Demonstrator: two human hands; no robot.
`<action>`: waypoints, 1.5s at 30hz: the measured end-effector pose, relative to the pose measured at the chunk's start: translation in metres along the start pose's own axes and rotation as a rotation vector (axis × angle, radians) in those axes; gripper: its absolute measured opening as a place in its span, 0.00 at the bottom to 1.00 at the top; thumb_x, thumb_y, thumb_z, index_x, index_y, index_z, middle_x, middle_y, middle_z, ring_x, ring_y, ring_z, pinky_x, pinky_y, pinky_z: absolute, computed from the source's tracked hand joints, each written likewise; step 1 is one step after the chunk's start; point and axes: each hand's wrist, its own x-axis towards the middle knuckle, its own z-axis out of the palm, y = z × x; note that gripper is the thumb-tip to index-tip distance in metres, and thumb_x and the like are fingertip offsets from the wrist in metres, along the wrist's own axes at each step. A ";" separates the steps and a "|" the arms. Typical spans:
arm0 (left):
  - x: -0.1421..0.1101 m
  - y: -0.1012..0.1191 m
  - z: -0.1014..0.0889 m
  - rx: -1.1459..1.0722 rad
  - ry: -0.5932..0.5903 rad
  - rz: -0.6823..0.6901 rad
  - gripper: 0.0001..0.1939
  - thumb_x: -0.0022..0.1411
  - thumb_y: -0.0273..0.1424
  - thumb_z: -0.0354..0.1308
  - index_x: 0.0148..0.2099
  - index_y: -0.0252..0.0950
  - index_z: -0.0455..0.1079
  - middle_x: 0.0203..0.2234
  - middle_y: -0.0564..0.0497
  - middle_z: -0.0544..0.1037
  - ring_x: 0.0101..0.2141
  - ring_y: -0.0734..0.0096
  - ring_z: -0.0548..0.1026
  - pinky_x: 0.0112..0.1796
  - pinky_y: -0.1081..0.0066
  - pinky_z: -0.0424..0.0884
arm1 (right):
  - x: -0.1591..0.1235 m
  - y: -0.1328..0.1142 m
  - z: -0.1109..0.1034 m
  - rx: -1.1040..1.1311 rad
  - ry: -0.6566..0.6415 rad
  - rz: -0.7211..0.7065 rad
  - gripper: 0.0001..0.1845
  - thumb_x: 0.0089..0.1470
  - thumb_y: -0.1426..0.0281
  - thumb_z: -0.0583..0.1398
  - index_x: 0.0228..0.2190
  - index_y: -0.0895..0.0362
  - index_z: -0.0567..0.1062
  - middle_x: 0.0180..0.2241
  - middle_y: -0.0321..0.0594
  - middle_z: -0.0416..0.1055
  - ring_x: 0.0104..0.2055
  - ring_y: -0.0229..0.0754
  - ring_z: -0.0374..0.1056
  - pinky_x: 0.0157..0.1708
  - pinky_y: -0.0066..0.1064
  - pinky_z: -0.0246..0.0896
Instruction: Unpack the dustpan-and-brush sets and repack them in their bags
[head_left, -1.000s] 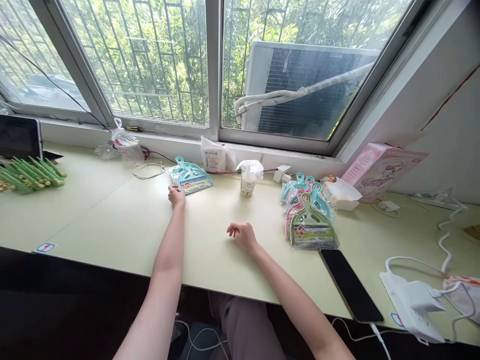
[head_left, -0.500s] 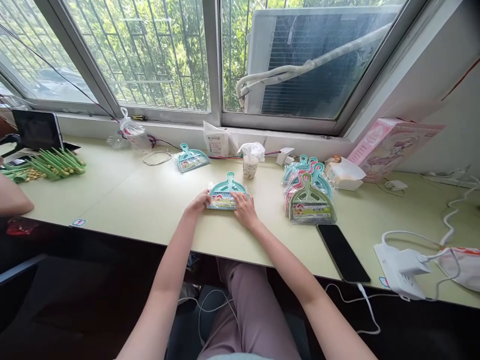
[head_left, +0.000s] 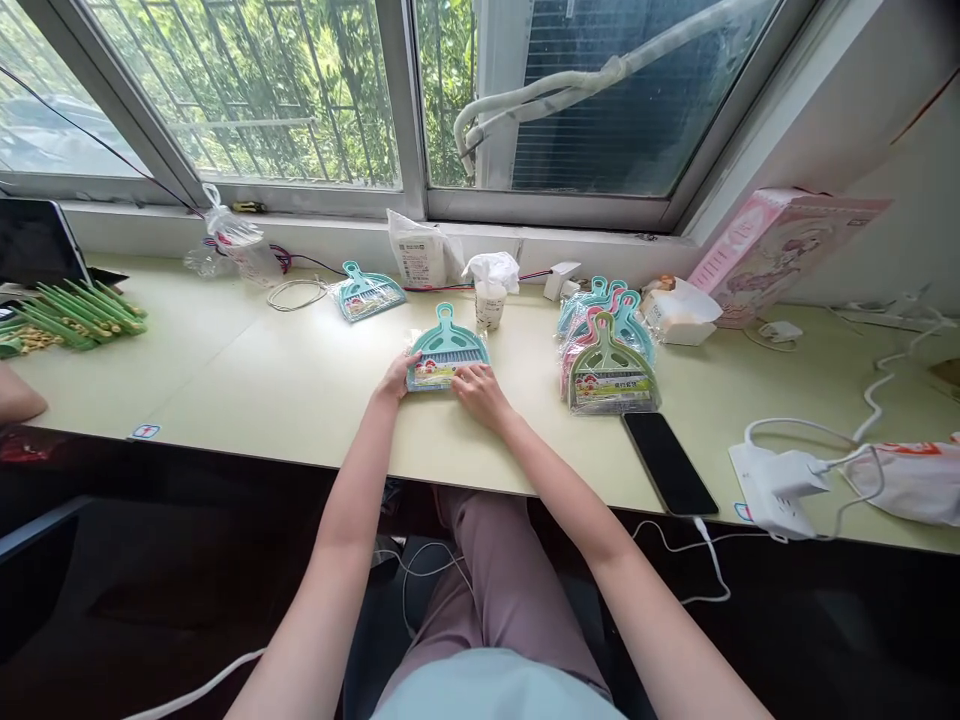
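A teal mini dustpan and brush set in clear wrap lies on the table before me, handle pointing toward the window. My left hand grips its left edge, thumb on the front. Over its lower right part my right hand is closed, fingers bent against the label and wrap; the fingertips are partly hidden. Another wrapped teal dustpan set lies farther back on the left. To the right, several wrapped dustpan sets are piled together, with a green dustpan set in front of teal and pink ones.
A cup topped with tissue stands just behind my hands. On the right are a black phone, a white power strip, a tissue box and a pink box. Green stalks and another person's arm are at left.
The view has tilted down and shifted slightly. My right hand's fingers, flatter across the set's front before, are now bent lower on the label. My left hand keeps its hold.
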 end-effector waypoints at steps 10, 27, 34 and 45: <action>-0.002 0.000 0.006 -0.128 0.193 0.228 0.28 0.61 0.39 0.62 0.61 0.39 0.62 0.45 0.44 0.79 0.44 0.57 0.79 0.48 0.54 0.75 | 0.001 -0.005 -0.010 -0.018 -0.060 0.119 0.14 0.65 0.74 0.52 0.33 0.58 0.76 0.37 0.46 0.75 0.42 0.45 0.66 0.47 0.37 0.52; -0.028 0.004 0.041 0.021 -0.096 0.048 0.24 0.59 0.41 0.63 0.54 0.36 0.69 0.46 0.42 0.79 0.47 0.53 0.78 0.47 0.57 0.74 | 0.005 0.005 -0.005 1.467 0.531 1.143 0.17 0.46 0.63 0.68 0.36 0.58 0.74 0.39 0.43 0.79 0.44 0.41 0.75 0.48 0.32 0.71; -0.007 -0.007 0.034 0.042 0.205 0.031 0.20 0.65 0.47 0.55 0.44 0.34 0.71 0.31 0.46 0.80 0.35 0.61 0.79 0.37 0.65 0.76 | 0.005 0.005 -0.007 1.536 0.525 1.225 0.15 0.42 0.69 0.70 0.33 0.58 0.74 0.35 0.41 0.80 0.35 0.42 0.78 0.41 0.33 0.76; 0.003 0.000 0.013 -0.029 0.406 0.338 0.22 0.67 0.45 0.50 0.53 0.34 0.72 0.37 0.45 0.81 0.37 0.66 0.79 0.41 0.66 0.75 | 0.015 -0.009 -0.007 1.561 0.290 1.082 0.12 0.41 0.71 0.73 0.28 0.60 0.77 0.28 0.39 0.79 0.28 0.40 0.77 0.39 0.35 0.80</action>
